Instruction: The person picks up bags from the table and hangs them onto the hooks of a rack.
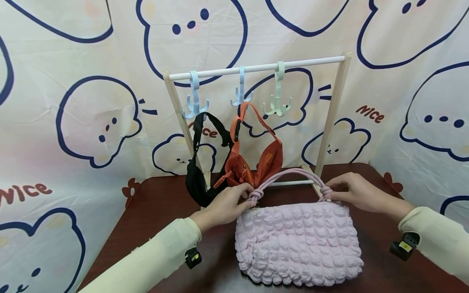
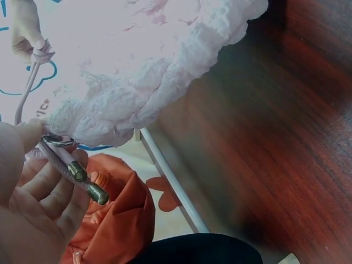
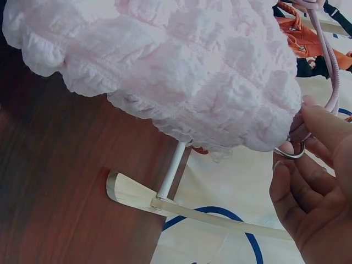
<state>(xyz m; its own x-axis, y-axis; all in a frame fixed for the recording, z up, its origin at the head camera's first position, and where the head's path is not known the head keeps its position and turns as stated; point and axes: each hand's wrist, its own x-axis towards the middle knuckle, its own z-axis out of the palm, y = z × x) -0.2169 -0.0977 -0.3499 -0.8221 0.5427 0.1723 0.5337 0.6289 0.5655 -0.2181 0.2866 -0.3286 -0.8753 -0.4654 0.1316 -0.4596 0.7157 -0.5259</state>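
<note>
A pale pink puffy handbag (image 1: 298,244) is held up by its cord handle (image 1: 289,173), which arches between two knots. My left hand (image 1: 231,203) pinches the handle's left knotted end; in the left wrist view, cord ends with metal tips (image 2: 98,193) hang by its fingers. At the other end, my right hand (image 1: 360,191) pinches the right knot, and a metal ring (image 3: 290,153) shows beside its fingertips in the right wrist view. Behind the left hand hang an orange bag (image 1: 253,162) and a black bag (image 1: 201,183).
A wooden rack with a white top rail (image 1: 307,62) stands at the back of the dark brown table (image 1: 154,228). On the rail are two blue hooks (image 1: 195,95) (image 1: 242,87) and a green hook (image 1: 278,91). A cartoon-printed cloth (image 1: 99,122) hangs behind.
</note>
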